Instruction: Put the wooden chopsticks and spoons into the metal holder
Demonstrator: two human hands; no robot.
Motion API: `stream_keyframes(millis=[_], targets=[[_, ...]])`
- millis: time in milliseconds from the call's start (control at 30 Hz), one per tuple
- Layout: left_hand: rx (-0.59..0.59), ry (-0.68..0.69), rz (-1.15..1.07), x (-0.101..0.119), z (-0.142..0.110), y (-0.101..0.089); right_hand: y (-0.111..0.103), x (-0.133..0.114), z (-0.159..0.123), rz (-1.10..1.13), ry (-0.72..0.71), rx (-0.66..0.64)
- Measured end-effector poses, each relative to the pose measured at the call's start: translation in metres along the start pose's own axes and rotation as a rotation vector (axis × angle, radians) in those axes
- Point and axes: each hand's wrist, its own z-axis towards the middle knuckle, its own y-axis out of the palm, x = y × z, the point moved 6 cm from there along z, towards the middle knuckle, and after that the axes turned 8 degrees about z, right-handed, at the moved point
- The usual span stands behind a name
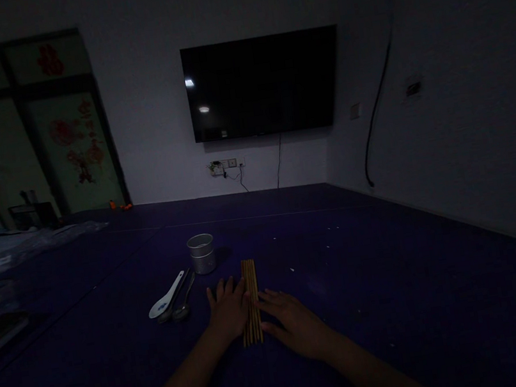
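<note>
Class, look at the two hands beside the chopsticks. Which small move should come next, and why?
Probably a gentle inward press by the left hand and right hand: they flank the chopsticks, which lie side by side with what look like thin gaps toward the near ends.

Left hand (229, 309), right hand (299, 323), chopsticks (250, 280) between, cup (203, 256)
</note>
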Motion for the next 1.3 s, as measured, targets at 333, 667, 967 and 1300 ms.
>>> stream_keyframes(millis=[333,667,967,1300], targets=[[0.052,0.060,-0.076,0.003,0.000,-0.004,-0.004,-0.007,-0.001,-0.023,-0.041,0.071],[0.172,0.175,-0.161,0.008,0.001,-0.011,-0.011,-0.010,0.000,-0.019,-0.073,0.143],[0.292,0.379,-0.223,0.022,0.000,-0.018,-0.012,-0.004,0.003,-0.016,-0.019,0.167],[0.205,0.384,-0.173,0.039,-0.011,-0.024,-0.015,0.006,0.004,-0.108,0.089,0.198]])
